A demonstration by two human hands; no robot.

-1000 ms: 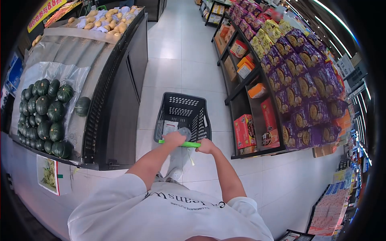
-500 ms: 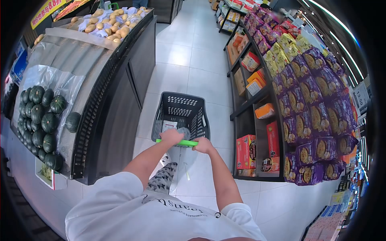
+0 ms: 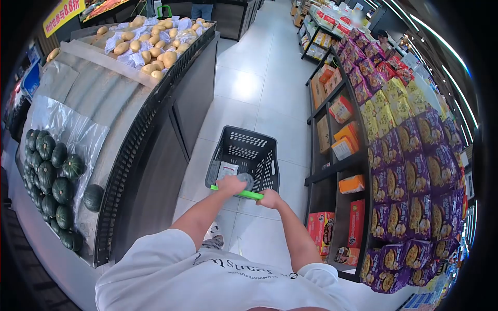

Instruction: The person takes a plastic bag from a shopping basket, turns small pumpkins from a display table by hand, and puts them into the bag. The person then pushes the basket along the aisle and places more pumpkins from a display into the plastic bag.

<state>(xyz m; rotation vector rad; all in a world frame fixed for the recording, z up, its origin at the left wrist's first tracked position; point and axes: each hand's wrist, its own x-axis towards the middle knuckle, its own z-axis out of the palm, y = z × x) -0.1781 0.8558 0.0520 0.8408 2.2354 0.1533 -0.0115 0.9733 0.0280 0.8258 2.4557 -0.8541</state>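
A black perforated basket (image 3: 249,140) stands in front of me, with a bright green handle (image 3: 250,195) across its near side. My left hand (image 3: 231,185) is closed on the left part of this handle. On its right end, my right hand (image 3: 270,198) is wrapped round the same handle. Inside the basket lie a white packet (image 3: 227,169) and a clear, rounded plastic item (image 3: 246,180), both partly hidden by my left hand. My shoe shows on the floor below the basket.
At left, a produce stand (image 3: 171,129) bears dark green squashes (image 3: 62,190) and potatoes (image 3: 168,58). To the right is a black shelf (image 3: 337,168) with boxes and purple noodle packs (image 3: 415,171). A person (image 3: 201,10) stands far ahead; another person's head shows at upper right.
The stand and shelf have slid nearer and lower in view as I move forward along the aisle. Both hands keep their hold on the handle, and the basket moves along with me.
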